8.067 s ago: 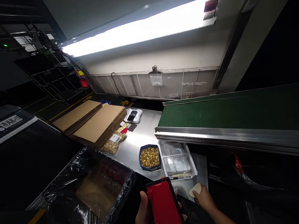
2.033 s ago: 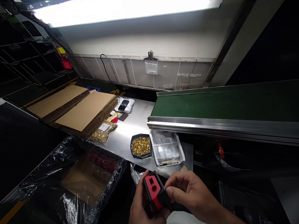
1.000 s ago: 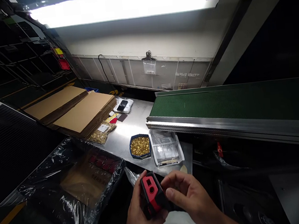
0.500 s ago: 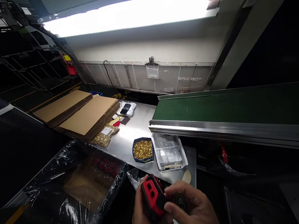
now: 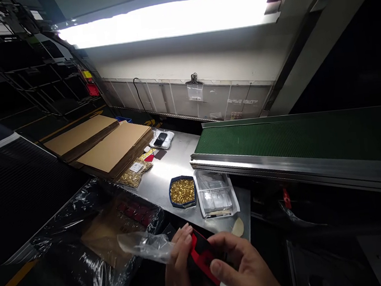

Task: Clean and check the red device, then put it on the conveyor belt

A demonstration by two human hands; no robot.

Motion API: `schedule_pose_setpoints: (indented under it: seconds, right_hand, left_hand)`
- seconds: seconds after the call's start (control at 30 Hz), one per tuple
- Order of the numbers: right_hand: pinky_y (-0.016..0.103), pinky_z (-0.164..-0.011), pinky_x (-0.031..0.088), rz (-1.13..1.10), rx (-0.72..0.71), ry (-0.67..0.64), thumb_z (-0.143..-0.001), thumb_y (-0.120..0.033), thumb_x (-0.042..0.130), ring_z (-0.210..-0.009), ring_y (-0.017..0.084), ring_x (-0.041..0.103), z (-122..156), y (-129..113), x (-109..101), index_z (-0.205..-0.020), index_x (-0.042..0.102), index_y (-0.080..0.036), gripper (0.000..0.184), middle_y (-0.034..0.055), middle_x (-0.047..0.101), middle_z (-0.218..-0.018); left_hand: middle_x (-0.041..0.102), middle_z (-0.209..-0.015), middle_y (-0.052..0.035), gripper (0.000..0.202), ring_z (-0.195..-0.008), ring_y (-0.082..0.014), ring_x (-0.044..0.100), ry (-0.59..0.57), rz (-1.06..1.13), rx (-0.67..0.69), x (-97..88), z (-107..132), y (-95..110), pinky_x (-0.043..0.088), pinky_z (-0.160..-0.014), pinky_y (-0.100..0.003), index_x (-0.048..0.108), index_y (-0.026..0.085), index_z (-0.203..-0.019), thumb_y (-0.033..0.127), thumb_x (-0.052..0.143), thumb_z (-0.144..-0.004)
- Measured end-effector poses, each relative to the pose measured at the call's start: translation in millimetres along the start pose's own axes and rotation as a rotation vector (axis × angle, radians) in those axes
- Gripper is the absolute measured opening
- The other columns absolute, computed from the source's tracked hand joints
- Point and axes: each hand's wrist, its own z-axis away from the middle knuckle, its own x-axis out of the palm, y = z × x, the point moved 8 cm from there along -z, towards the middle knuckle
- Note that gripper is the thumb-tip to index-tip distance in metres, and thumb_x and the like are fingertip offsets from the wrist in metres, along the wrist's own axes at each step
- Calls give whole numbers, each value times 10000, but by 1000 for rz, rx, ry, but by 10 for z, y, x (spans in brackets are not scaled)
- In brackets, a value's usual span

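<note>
Steel table (image 5: pixel 178 160) lit mid-frame. Lower centre, red-black case (image 5: pixel 203 261) newly swivelled, left hand (image 5: pixel 180 258) and right hand (image 5: pixel 244 261) both gripping it; clear plastic bag (image 5: pixel 149 246) swung out left. Handling seems unfinished, case being reoriented.

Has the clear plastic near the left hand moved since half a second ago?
Yes, leftward: judged against the blue tray, the clear plastic by the left hand now reaches farther left.

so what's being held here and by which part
A red and black case: the left hand holds one side, the right hand is at the opposite edge. A clear bag juts out beside the left hand; its hold is hidden.
</note>
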Motion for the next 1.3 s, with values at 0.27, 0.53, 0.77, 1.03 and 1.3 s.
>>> schedule_pose_setpoints:
  seconds: [0.27,0.53,0.77,1.03,1.3]
  right_hand:
    - [295,-704,507,4,40,21,-861,-444,694,-767,169,594,36,136,-82,-999,699,-188,291,59,661,-893]
    - [251,-610,452,79,-48,23,-902,-450,631,-686,131,537,79,33,-170,-999,686,-236,242,35,629,-851]
    - [204,-496,365,-250,162,-79,-896,-499,641,-526,69,453,62,168,-28,-967,610,-183,326,-16,555,-704]
    - [170,-452,338,-325,197,-76,-856,-479,698,-502,53,426,5,295,-14,-968,593,-181,336,-24,545,-710]
    - [455,-1021,443,-272,49,-164,-625,-741,757,-1149,306,572,-100,509,-137,-1447,378,-276,1018,135,536,-1320]
  left_hand:
    - [467,-1384,-277,765,-1369,-410,430,-107,-2,106,33,-57,38,461,-1101,-543,366,17,-1429,409,704,-866]
    - [462,-1489,-125,771,-1433,-355,362,-349,315,-211,73,-43,-189,310,-1208,-477,386,270,-1475,569,682,-828]
    - [612,-1319,-29,670,-1200,-257,603,-456,438,-328,44,-158,-134,490,-1044,-315,504,378,-1369,350,800,-770]
    - [646,-1197,-39,586,-1051,-241,647,-475,568,-433,20,-200,-53,553,-912,-298,579,367,-1330,362,786,-782]
    - [613,-1228,-64,570,-1112,-272,623,-191,521,-763,-81,-18,-271,536,-945,-310,640,296,-1266,465,797,-745]
